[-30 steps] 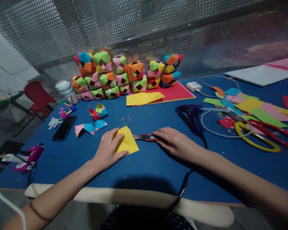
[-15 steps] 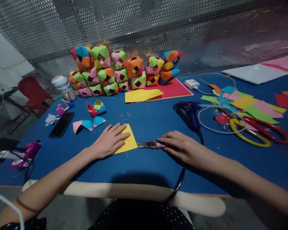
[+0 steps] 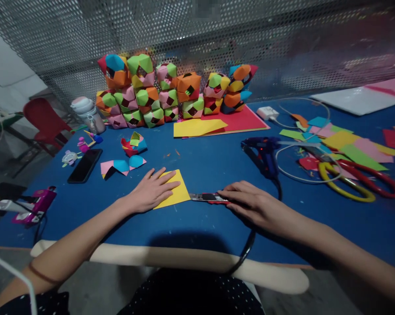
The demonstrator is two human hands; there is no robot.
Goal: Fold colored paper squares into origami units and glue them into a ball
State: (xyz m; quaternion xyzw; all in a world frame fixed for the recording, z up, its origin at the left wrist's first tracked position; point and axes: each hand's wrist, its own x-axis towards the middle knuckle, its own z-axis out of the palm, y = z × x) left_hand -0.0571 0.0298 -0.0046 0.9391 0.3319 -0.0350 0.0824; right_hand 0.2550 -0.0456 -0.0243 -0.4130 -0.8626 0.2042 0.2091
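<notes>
My left hand lies flat with fingers spread on a yellow paper square, pressing it to the blue table. The fingers cover the square's middle and left part. My right hand is closed round the back end of a box cutter with a red and black body. Its blade points left, and the tip meets the right-hand corner of the yellow square. Whether the tip is under the paper or only touching it, I cannot tell. Beyond my left hand lie a folded pink and blue paper strip and a small half-built paper piece.
Stacked paper balls line the back by a perforated metal screen. A glue gun lies beyond my right hand, its black cord crossing the table edge. Scissors and paper scraps are at right; a phone lies left.
The view has shifted slightly. My left hand stays flat on the yellow square, and the box cutter in my right hand keeps almost the same place at its corner.
</notes>
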